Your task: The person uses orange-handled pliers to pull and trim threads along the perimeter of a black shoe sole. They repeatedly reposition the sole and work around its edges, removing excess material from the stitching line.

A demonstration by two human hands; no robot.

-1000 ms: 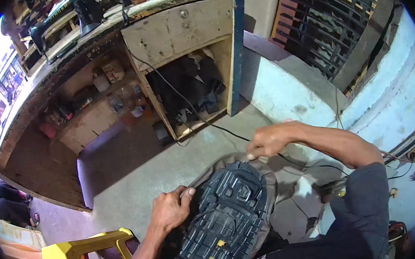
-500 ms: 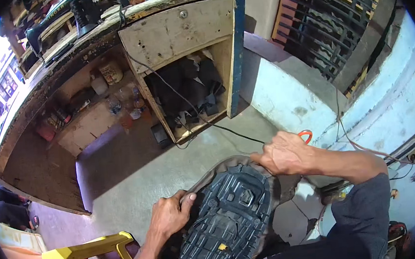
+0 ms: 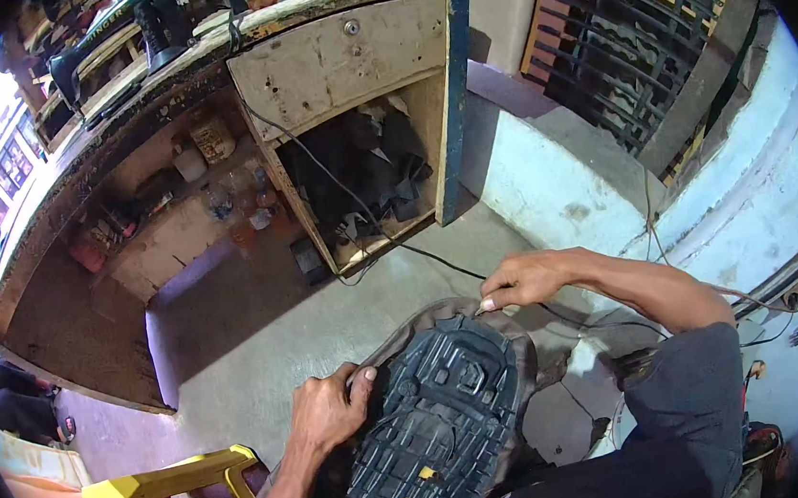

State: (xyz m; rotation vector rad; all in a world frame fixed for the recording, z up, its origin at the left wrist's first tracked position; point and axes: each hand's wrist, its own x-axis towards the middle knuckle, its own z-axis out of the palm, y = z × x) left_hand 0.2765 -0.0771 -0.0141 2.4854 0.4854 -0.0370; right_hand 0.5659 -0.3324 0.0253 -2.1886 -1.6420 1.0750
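A motorcycle seat (image 3: 434,414) lies upside down in front of me. Its black ribbed plastic base faces up, with two yellow spots near the lower end. A dark brownish cover (image 3: 523,371) wraps loosely around the rim. My left hand (image 3: 326,411) is closed on the seat's left edge, thumb on top and fingertips hidden. At the far end of the seat, my right hand (image 3: 525,280) is closed in a pinch beside the cover's edge. What sits between its thumb and finger is too small to make out.
A worn wooden sewing table (image 3: 342,58) with a black sewing machine (image 3: 157,32) stands ahead; dark scraps (image 3: 362,166) fill its cubby. A black cable (image 3: 345,182) runs down toward my right hand. A yellow stool (image 3: 144,494) is at lower left, a pale low wall (image 3: 556,186) at right.
My right hand has shifted slightly left and turned from a fist into a pinch. The orange loop seen beside it earlier no longer shows. My left hand stays in place.
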